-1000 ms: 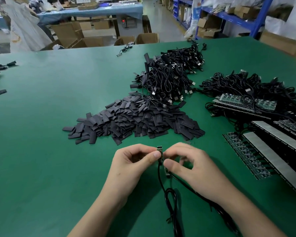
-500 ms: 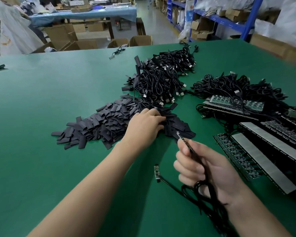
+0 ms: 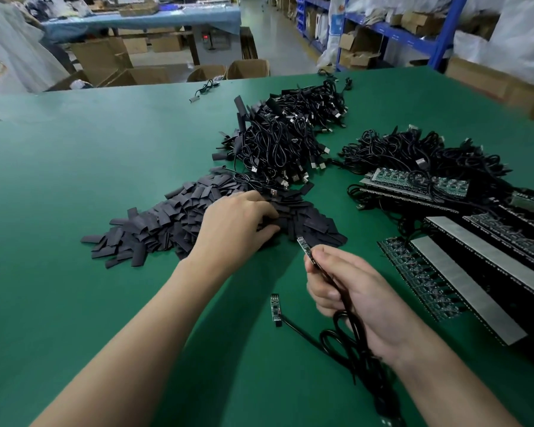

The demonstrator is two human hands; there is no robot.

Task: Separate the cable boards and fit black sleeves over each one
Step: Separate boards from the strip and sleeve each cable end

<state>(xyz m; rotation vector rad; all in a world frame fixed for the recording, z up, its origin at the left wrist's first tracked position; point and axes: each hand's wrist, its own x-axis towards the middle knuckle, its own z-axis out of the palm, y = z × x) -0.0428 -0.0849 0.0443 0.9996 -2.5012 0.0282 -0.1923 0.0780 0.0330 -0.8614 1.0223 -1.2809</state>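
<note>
Left hand rests on sleeve pile, grip hidden; right hand, just short of pile, pinches cable board, long axis toward pile.

**No writing can be read**

The loose cable board on the green counter bears marks too small to read. So does the held cable board in the right hand. Far off, a red lit display under the far blue counter and the cartons on the right shelving are only blur
</note>
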